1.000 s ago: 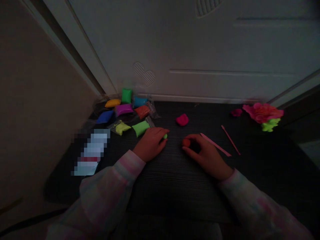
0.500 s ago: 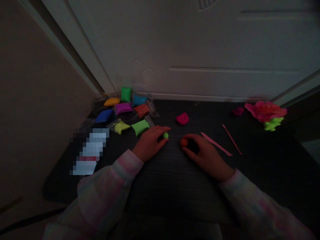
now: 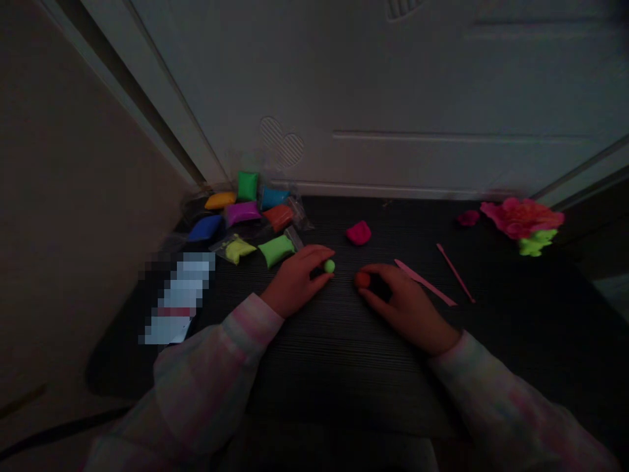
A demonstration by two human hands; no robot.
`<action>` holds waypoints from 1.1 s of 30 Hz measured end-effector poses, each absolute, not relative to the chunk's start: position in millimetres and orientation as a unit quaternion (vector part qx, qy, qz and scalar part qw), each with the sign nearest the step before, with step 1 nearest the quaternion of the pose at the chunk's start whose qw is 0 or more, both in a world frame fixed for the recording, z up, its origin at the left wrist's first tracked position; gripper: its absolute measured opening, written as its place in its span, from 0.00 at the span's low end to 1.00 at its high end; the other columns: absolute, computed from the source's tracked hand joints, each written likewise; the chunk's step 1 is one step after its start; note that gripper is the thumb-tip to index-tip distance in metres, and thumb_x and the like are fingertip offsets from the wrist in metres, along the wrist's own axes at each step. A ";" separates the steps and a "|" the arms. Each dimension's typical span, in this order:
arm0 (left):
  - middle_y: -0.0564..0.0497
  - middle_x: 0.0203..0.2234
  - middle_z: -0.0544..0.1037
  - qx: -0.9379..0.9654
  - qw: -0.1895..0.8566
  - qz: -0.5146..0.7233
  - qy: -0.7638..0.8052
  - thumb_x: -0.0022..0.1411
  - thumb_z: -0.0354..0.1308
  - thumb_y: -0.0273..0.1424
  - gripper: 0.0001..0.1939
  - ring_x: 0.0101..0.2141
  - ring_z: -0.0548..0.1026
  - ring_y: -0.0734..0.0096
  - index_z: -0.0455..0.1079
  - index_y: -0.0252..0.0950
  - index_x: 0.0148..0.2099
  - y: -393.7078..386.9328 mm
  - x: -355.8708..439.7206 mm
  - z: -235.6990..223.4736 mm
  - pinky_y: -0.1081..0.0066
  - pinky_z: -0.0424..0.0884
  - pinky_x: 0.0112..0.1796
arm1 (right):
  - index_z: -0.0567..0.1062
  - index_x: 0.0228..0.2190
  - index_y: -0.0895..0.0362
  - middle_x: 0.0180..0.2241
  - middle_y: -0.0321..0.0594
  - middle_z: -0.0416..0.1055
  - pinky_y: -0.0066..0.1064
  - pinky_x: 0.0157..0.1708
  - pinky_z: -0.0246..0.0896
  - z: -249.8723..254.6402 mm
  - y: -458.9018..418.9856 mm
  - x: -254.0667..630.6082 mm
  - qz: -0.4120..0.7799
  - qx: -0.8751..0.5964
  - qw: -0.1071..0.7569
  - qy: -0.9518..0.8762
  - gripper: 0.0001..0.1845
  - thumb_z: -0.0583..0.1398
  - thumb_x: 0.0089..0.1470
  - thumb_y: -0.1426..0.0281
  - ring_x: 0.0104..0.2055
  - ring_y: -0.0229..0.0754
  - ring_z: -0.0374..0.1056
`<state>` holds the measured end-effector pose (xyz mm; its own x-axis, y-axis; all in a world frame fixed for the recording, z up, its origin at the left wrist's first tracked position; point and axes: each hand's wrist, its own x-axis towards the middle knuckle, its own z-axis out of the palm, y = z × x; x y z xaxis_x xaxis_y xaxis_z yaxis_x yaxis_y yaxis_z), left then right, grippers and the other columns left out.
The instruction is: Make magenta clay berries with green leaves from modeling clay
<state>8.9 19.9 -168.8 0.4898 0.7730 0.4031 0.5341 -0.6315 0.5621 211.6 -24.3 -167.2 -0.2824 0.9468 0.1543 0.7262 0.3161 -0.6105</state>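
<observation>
Between the thumb and fingers of my left hand is a small light-green clay ball. My right hand has its thumb and fingers curved around an orange-red clay ball. Both hands rest low over the dark table, a short gap between the two balls. Behind that gap lies a pink lump of clay. A pink modelling knife lies just beyond my right hand, partly behind it. Near my left fingers sits a light-green clay packet.
Several coloured clay packets in clear bags sit at the back left. A blurred phone lies by my left sleeve. On the right are a thin pink stick tool, a pink clay flower with green leaves, and a small magenta piece.
The light-green ball has shifted slightly to the right at my left fingertips, showing a little more of itself. My right hand and the orange-red ball are almost still.
</observation>
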 end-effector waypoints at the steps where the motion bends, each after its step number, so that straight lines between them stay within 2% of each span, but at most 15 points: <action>1: 0.42 0.40 0.73 0.843 0.187 0.326 0.386 0.52 0.57 0.26 0.14 0.41 0.72 0.67 0.68 0.31 0.43 19.8 8.9 -168.9 0.64 0.70 0.42 | 0.68 0.40 0.58 0.39 0.43 0.70 0.42 0.42 0.61 -167.3 -24.4 211.6 0.215 -0.542 0.253 -0.772 0.14 0.57 0.49 0.69 0.42 0.45 0.65; 5: 0.44 0.38 0.74 0.845 0.195 0.332 0.371 0.51 0.58 0.26 0.11 0.39 0.72 0.68 0.69 0.30 0.39 17.0 11.6 -169.0 0.67 0.70 0.41 | 0.67 0.41 0.58 0.40 0.44 0.70 0.43 0.42 0.61 -168.2 -24.7 211.5 0.210 -0.547 0.253 -0.770 0.16 0.57 0.48 0.68 0.42 0.46 0.65; 10: 0.49 0.34 0.76 0.839 0.224 0.328 0.371 0.53 0.57 0.28 0.13 0.33 0.74 0.73 0.68 0.32 0.43 8.0 21.8 -167.8 0.72 0.71 0.36 | 0.66 0.40 0.58 0.40 0.44 0.70 0.43 0.42 0.61 -168.7 -24.2 210.9 0.223 -0.553 0.256 -0.761 0.16 0.58 0.48 0.69 0.42 0.46 0.65; 17: 0.48 0.35 0.76 0.822 0.255 0.354 0.365 0.53 0.57 0.29 0.12 0.37 0.73 0.70 0.69 0.34 0.41 2.3 36.2 -163.6 0.69 0.69 0.39 | 0.63 0.42 0.58 0.40 0.44 0.68 0.43 0.44 0.59 -170.9 -23.4 210.3 0.237 -0.543 0.290 -0.752 0.19 0.58 0.46 0.71 0.44 0.47 0.64; 23: 0.49 0.37 0.73 0.780 0.324 0.347 0.407 0.51 0.59 0.29 0.14 0.37 0.70 0.69 0.70 0.38 0.43 7.4 39.1 -161.5 0.67 0.68 0.38 | 0.67 0.35 0.58 0.34 0.41 0.68 0.36 0.37 0.59 -163.8 -22.5 209.7 0.227 -0.507 0.303 -0.775 0.10 0.57 0.47 0.74 0.36 0.42 0.64; 27: 0.50 0.37 0.71 0.722 0.407 0.348 0.438 0.49 0.60 0.31 0.14 0.34 0.71 0.72 0.71 0.38 0.41 10.9 39.1 -161.4 0.70 0.68 0.36 | 0.67 0.36 0.59 0.35 0.41 0.67 0.34 0.39 0.59 -162.5 -22.6 209.3 0.231 -0.494 0.326 -0.772 0.11 0.57 0.47 0.75 0.38 0.41 0.63; 33: 0.52 0.34 0.74 0.631 0.522 0.361 0.445 0.46 0.63 0.29 0.16 0.33 0.73 0.73 0.70 0.35 0.40 11.5 39.8 -161.2 0.71 0.69 0.37 | 0.67 0.38 0.60 0.36 0.43 0.66 0.34 0.41 0.58 -165.0 -23.0 208.2 0.217 -0.487 0.351 -0.770 0.13 0.57 0.47 0.76 0.40 0.41 0.62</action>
<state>39.8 11.5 -161.2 0.3424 0.9395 -0.0097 0.1848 -0.0572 0.9811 208.2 -23.0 -165.0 -0.2791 0.9022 0.3289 0.5967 0.4313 -0.6767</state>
